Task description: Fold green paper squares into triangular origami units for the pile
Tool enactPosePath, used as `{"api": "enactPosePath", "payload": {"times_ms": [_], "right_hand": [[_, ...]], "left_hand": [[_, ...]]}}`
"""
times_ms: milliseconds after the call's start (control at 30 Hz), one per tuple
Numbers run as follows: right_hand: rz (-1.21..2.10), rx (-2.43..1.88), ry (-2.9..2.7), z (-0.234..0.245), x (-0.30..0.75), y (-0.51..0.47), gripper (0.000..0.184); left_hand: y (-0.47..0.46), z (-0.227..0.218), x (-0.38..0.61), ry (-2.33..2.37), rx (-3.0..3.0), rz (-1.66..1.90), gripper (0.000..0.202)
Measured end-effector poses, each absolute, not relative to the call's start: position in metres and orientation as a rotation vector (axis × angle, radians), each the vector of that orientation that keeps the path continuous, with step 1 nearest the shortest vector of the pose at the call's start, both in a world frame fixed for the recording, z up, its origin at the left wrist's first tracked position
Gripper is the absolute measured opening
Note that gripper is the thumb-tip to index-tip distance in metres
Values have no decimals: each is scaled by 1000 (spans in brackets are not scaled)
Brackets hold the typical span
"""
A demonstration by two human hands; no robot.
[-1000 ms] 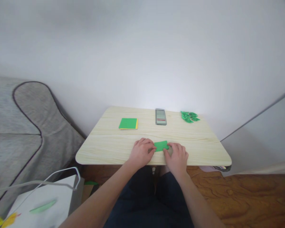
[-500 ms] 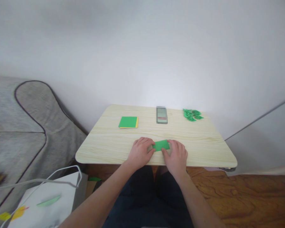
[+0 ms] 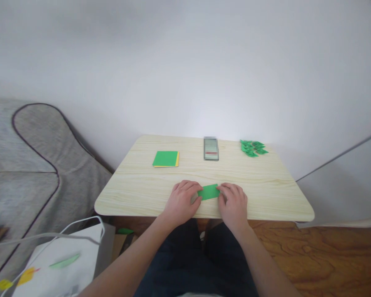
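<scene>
A green paper strip (image 3: pixel 209 192), apparently a folded sheet, lies near the front edge of the table between my hands. My left hand (image 3: pixel 183 201) pinches its left end, thumb below and fingers above. At the right end my right hand (image 3: pixel 233 201) grips the paper's edge between thumb and fingertips. Farther back on the left rests a stack of square paper (image 3: pixel 166 158), green on top with yellow showing at its side. Several folded green paper pieces (image 3: pixel 252 148) are heaped at the back right.
A phone-like device (image 3: pixel 211 149), its screen blurred, lies at the table's back middle by the wall. The pale wooden table (image 3: pixel 136 194) has a grey sofa (image 3: pixel 49 140) to its left. A white cable (image 3: pixel 64 235) crosses a white box (image 3: pixel 86 247) at lower left.
My right thumb has slid from the strip's lower edge toward its right end, and the right hand sits slightly farther right. The left hand keeps its hold. The view has shifted a little.
</scene>
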State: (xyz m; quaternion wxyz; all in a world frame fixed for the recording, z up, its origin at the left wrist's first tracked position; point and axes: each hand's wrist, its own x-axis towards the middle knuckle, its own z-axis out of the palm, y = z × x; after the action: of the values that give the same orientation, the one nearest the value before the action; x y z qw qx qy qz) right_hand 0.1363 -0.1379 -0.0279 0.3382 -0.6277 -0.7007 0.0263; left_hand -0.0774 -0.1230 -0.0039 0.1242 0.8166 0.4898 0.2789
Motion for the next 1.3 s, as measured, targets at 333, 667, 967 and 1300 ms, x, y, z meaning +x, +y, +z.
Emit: {"api": "enactPosePath", "payload": {"times_ms": [333,667,967,1300], "right_hand": [[126,-1366,-2048,-34,142,-173,17],[273,-1160,-2115,-32,146,-183,35],[304,-1143,-2129,-32,145,-184,15],[435,-1159,-2046,-26,138,-184,11]], "left_hand": [[-120,-13,-74,1584,2415,832,28],[-110,-12,-62,1694,2366,857,22],[-117,-7,-63,1532,2376,873,19],[-159,-4,-76,1257,2443,829,17]]}}
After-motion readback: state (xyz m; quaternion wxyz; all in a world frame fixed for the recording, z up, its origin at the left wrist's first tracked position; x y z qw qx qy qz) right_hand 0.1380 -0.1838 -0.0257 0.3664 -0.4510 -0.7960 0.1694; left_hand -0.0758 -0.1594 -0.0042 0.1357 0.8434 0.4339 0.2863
